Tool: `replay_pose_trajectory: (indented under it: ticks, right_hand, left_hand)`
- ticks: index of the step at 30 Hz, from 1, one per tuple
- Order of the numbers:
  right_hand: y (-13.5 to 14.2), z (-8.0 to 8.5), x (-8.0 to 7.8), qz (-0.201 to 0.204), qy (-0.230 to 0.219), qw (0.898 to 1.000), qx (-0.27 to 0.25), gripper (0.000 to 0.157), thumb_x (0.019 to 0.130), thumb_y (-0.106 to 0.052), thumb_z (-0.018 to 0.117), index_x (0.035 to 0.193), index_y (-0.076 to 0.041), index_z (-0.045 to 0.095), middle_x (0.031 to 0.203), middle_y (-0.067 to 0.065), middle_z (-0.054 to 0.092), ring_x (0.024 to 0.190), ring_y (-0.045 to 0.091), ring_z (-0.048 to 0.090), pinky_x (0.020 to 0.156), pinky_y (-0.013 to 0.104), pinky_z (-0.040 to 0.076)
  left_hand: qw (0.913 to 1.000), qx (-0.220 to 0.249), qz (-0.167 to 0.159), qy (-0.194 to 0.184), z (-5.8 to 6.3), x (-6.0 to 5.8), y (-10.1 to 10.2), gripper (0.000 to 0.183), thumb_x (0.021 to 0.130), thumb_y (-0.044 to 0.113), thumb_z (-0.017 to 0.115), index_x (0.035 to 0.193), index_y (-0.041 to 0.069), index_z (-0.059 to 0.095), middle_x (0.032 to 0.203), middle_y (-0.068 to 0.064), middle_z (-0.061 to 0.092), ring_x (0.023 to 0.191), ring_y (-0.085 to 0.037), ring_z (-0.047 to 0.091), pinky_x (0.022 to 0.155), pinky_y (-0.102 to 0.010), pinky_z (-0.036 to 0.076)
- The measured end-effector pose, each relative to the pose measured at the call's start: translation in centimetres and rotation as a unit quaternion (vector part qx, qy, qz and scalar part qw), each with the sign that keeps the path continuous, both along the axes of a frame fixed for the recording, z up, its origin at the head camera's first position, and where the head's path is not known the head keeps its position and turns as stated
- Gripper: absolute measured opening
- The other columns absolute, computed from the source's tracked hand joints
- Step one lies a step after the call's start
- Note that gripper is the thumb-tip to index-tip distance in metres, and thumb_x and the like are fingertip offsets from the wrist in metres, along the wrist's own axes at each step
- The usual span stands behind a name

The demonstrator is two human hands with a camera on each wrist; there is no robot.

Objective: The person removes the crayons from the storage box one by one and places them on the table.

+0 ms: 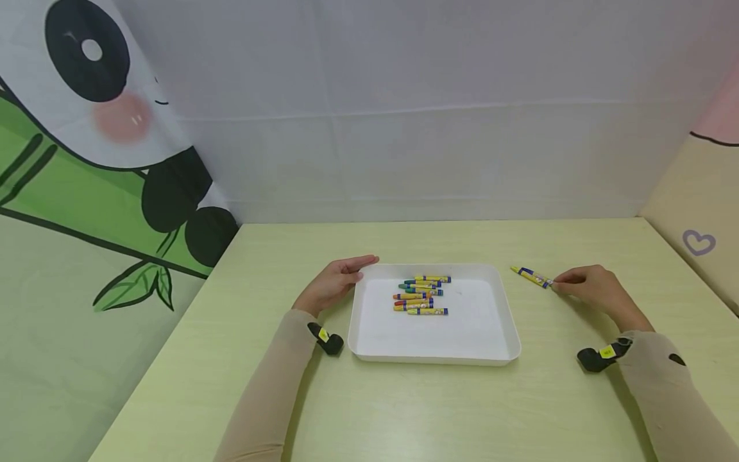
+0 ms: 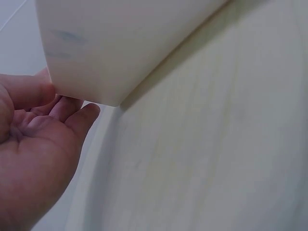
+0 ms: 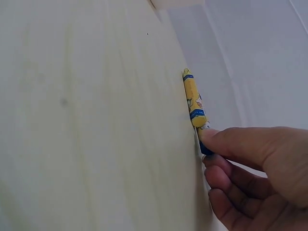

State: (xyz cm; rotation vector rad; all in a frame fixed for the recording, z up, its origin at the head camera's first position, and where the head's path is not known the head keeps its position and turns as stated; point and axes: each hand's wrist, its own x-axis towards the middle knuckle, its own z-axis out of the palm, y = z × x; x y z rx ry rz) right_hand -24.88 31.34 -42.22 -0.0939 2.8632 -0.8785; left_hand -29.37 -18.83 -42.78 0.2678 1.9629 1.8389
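Note:
My left hand (image 1: 330, 282) holds the far left corner of a white tray (image 1: 433, 360). In the left wrist view, its digits touch the tray's outer wall (image 2: 110, 43) at the corner. Several crayons (image 1: 428, 312) in yellow wrappers with blue bands lie crosswise in a loose column inside the tray. To the tray's right, my right hand (image 1: 594, 292) pinches the blunt end of a crayon (image 3: 206, 147) between thumb and fingers. A yellow crayon (image 3: 195, 98) lies against it, partly overlapping, its tip pointing away from the hand. Much of the pinched crayon is hidden.
The pale wood-grain table (image 1: 416, 410) extends around the tray. A white cloth backdrop (image 1: 433, 160) rises behind its far edge, with printed cartoon panels at left and right. A small black wrist camera (image 1: 597, 359) sits on the right sleeve, another (image 1: 329, 343) on the left.

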Motion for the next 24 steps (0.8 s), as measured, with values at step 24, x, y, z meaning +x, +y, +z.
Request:
replay_pose_trajectory:
  ticks: [24]
  right_hand:
    - [-1.0,1.9,0.8,0.017,0.034,0.999,-0.005,0.04,0.093,-0.028,0.062,0.118,0.002,0.065,0.112,0.024,0.066,0.102,0.038,0.06,0.078,0.045,0.05]
  left_hand:
    - [0.9999,0.0,0.004,-0.009,0.2,0.0,0.0,0.048,0.099,-0.005,0.038,0.144,0.01,0.045,0.152,-0.002,0.041,0.142,-0.02,0.035,0.113,-0.039,0.033]
